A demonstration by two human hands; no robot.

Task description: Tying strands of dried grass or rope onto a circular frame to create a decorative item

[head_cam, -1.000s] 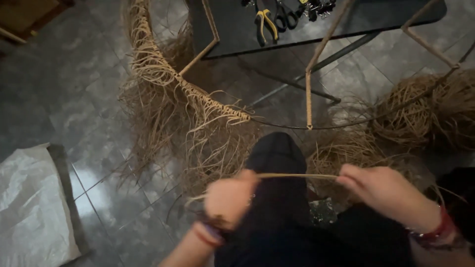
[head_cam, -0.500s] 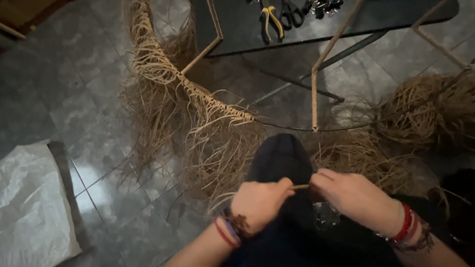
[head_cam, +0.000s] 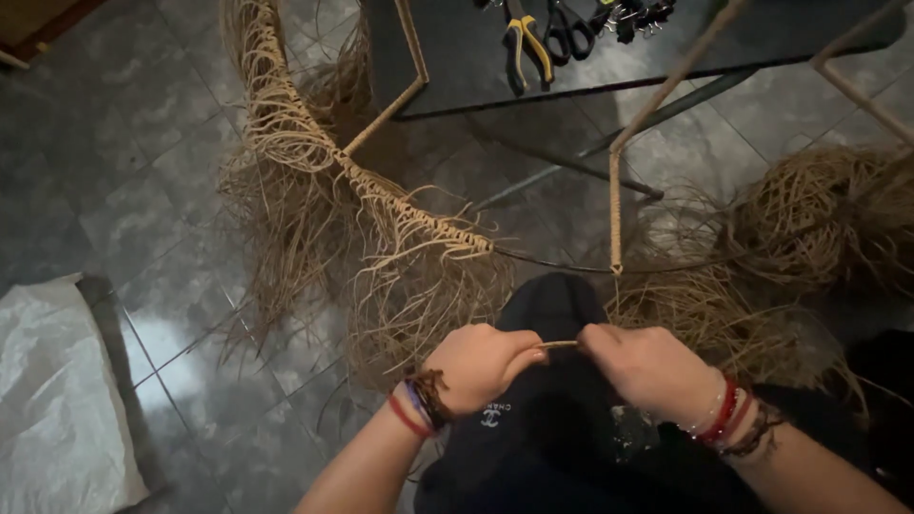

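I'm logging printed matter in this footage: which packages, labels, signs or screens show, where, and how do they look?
Small white printed mark: on the dark garment over the person's lap, just below the left hand; tiny, pale on black.
White plastic bag: on the grey tiled floor at lower left; crumpled, plain, no print visible.
No signs or screens in view.
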